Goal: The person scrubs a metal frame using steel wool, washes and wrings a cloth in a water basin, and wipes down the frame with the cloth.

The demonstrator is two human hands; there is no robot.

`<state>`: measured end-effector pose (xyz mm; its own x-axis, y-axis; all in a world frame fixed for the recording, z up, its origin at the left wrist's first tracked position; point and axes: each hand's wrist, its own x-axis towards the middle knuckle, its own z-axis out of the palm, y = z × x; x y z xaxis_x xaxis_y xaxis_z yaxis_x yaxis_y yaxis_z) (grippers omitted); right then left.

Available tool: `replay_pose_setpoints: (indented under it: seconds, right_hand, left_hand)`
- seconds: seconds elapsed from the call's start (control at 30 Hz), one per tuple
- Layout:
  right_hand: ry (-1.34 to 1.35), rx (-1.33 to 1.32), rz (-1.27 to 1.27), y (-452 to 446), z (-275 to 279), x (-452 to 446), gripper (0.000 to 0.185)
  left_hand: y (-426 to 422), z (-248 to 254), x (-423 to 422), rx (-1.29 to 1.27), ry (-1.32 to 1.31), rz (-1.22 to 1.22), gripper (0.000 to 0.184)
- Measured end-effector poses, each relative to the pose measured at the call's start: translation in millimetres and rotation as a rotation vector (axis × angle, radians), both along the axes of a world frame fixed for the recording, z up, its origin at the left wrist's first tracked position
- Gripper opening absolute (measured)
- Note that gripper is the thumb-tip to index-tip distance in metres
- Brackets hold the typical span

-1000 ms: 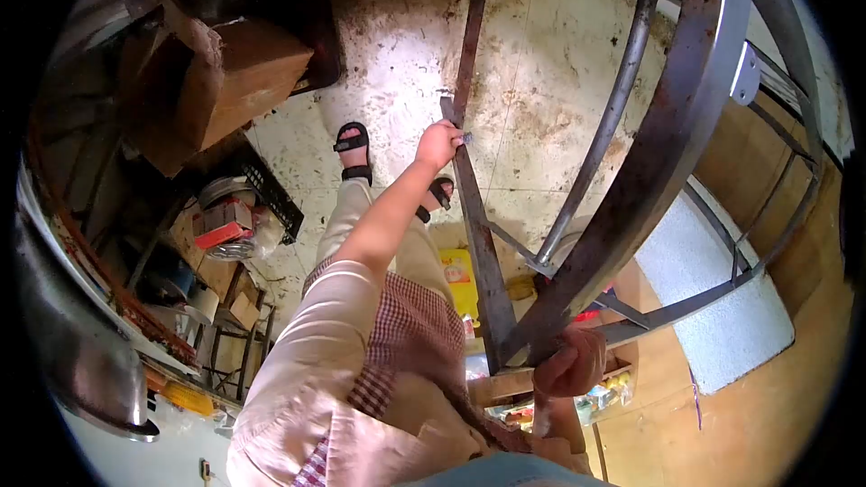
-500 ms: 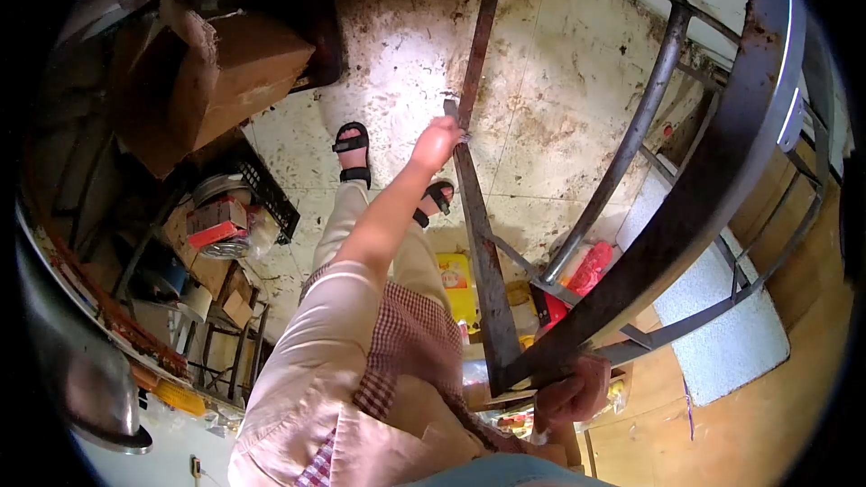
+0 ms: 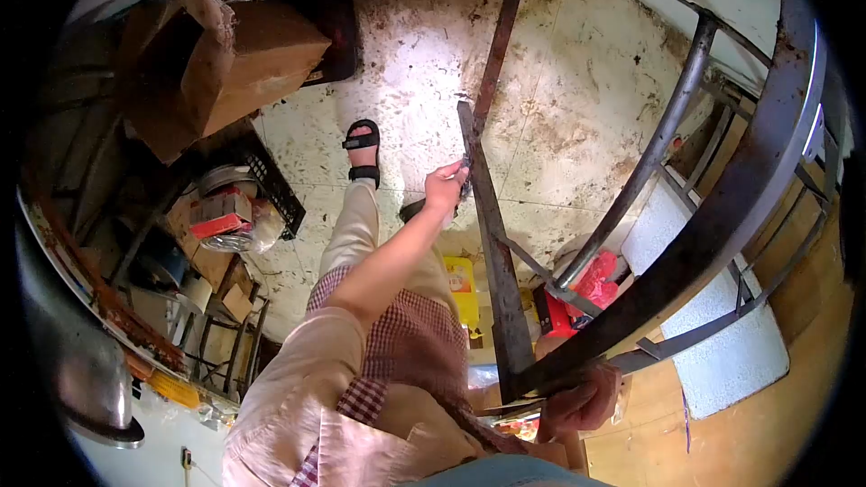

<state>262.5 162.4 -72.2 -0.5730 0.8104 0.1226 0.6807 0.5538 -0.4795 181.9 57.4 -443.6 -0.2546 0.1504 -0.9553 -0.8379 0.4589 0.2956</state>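
A worn metal stand [image 3: 505,307] with straight legs and curved bars tilts in front of me, filling the right half of the view. My left hand [image 3: 444,188] is closed around a small grey wad [image 3: 465,176] that looks like steel wool, pressed against the side of one flat leg. Most of the wad is hidden by the fingers. Low on the right, my right hand [image 3: 582,404] has its fingers curled at the stand's near corner, holding it. One sandalled foot [image 3: 363,146] shows on the floor; the other is partly hidden behind the left hand.
On the left are a torn cardboard box [image 3: 257,63], a black crate [image 3: 271,182] and a red box [image 3: 219,214]. A yellow container [image 3: 462,289] and a red bag [image 3: 597,281] sit beyond the stand. A white board [image 3: 722,343] lies right. The tiled floor [image 3: 559,135] is stained.
My left hand has slid down the leg towards me with the grey wad. The whole view has shifted slightly, and my right hand still holds the corner.
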Motion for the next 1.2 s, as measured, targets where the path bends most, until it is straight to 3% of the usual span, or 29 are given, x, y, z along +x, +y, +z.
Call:
replay_pose_setpoints:
  seconds: [0.13, 0.2, 0.27, 0.37, 0.4, 0.5, 0.57, 0.67, 0.77, 0.8, 0.87, 1.0, 1.03, 1.13, 1.2]
  right_hand:
    - [-0.175, -0.052, -0.101, -5.5, 10.7, -1.0, 0.02]
    - [-0.137, -0.063, -0.083, -5.8, 9.4, 1.6, 0.019]
    - [-0.125, -0.03, -0.086, -5.7, 8.6, 1.4, 0.017]
    - [-0.041, -0.033, -0.114, -7.9, 3.0, 2.5, 0.018]
    - [-0.07, -0.053, -0.132, -8.2, 5.4, 1.4, 0.018]
    - [-0.152, -0.071, -0.163, -8.4, 10.3, -4.4, 0.024]
    - [-0.214, -0.065, -0.147, -6.0, 12.2, -7.7, 0.036]
    - [-0.06, 0.136, -0.108, -10.5, -3.5, 1.1, 0.036]
    - [-0.101, 0.072, -0.108, -7.9, -0.8, 6.0, 0.035]
    - [-0.131, 0.03, -0.109, -7.2, 2.8, 6.2, 0.035]
    - [-0.173, -0.061, -0.085, -5.0, 8.9, 5.3, 0.035]
    - [-0.155, -0.159, -0.011, 1.0, 15.1, -0.7, 0.032]
    - [-0.159, -0.132, -0.02, 0.7, 15.4, -0.4, 0.031]
    - [-0.184, -0.072, -0.065, -5.6, 12.9, 1.5, 0.03]
    - [-0.22, -0.055, -0.098, -7.9, 11.7, 1.3, 0.031]
  left_hand:
    - [14.0, -60.2, 0.9, -0.047, 0.178, -0.002, 0.027]
    - [24.0, -90.6, -8.6, -0.094, 0.296, -0.156, 0.021]
    - [27.0, -76.8, -10.5, -0.082, 0.298, -0.211, 0.015]
    - [-11.1, -53.0, -6.2, 0.158, 0.498, -0.474, 0.018]
    - [-12.8, -37.4, -12.8, 0.185, 0.342, -0.381, 0.016]
    - [32.1, -35.3, -66.7, 0.285, 0.789, -0.593, 0.015]
    - [111.8, -16.4, -114.9, 0.35, 1.037, -0.549, 0.018]
    - [207.8, -25.7, -150.8, 0.446, 1.353, -0.57, 0.017]
    - [211.5, -60.2, -155.5, 0.501, 1.317, -0.863, 0.02]
    - [195.7, -65.1, -144.2, 0.52, 1.222, -0.844, 0.023]
    - [142.7, -52.1, -124.4, 0.514, 1.347, -0.979, 0.024]
    - [80.2, -53.2, -109.4, 0.502, 1.196, -1.128, 0.026]
    - [82.0, -42.1, -115.3, 0.521, 1.137, -1.182, 0.026]
    - [155.1, -32.8, -156.1, 0.514, 1.366, -0.881, 0.025]
    - [190.8, -60.7, -158.8, 0.491, 1.343, -1.013, 0.024]
